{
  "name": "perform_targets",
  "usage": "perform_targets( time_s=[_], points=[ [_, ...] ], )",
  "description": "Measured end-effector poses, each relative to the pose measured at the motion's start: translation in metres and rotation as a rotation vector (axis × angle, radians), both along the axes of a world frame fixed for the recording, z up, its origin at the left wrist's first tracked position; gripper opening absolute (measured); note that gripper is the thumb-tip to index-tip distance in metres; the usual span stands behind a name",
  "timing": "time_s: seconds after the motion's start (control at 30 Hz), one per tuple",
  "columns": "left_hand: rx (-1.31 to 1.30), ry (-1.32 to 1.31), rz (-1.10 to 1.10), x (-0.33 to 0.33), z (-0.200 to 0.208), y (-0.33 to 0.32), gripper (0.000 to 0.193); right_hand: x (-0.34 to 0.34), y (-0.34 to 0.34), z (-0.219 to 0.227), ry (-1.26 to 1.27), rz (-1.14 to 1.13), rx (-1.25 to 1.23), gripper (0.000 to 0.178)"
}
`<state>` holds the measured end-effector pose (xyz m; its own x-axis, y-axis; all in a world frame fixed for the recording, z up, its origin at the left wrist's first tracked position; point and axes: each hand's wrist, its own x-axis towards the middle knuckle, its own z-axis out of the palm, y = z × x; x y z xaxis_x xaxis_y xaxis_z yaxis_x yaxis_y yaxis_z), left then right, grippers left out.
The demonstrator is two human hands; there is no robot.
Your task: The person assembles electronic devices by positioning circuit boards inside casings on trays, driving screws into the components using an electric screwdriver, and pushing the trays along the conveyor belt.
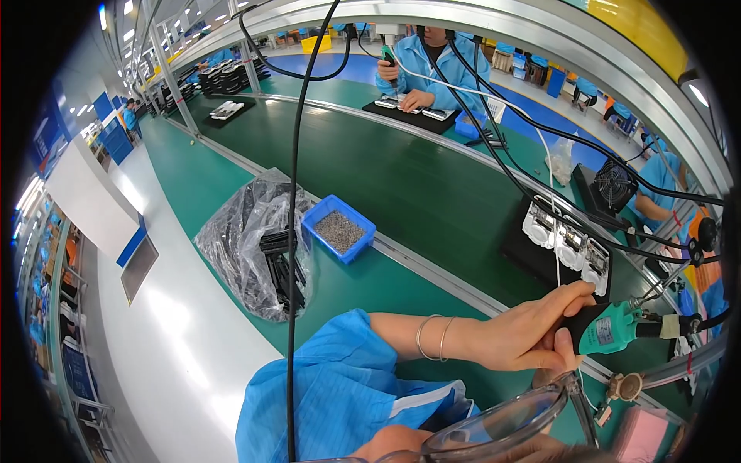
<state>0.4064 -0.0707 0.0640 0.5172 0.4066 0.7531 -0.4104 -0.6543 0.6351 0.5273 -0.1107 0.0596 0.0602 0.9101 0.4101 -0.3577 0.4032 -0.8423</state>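
Reaching to the right, the left hand (517,336) bends its fingers against the black end of a green power screwdriver (610,328), perhaps to steady it; whether it grips is hidden. The right hand (567,351) shows only partly below, so its hold cannot be told. Near the screwdriver, a black tray (521,251) carries white parts (570,248). A blue bin (360,248) of small metal pieces (340,230) and a clear bag (231,231) of black strips (284,272) sit beside the green belt (401,208), likely for easy reach.
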Motion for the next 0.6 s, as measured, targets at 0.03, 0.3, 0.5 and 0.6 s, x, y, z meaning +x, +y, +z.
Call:
perform_targets(
  time_s=[0.03,0.3,0.5,0.6],
  points=[
    [-0.019,0.010,-0.004,-0.0005,-0.0003,0.0001,0.093,-0.0022,-0.0013,0.0030,0.030,-0.033,-0.084,0.046],
    [0.081,0.004,0.077,-0.0006,0.0042,0.0021,0.088,-0.0002,0.0032,-0.0055,0.027,0.021,0.051,0.036],
    [0.077,0.070,0.126,-0.0048,0.0070,0.0021,0.086,-0.0007,0.0065,0.0010,-0.014,0.031,0.071,0.038],
    [0.084,0.076,0.119,-0.0053,0.0090,0.0023,0.087,-0.0011,0.0036,-0.0028,-0.043,0.029,0.062,0.041]
  ],
)
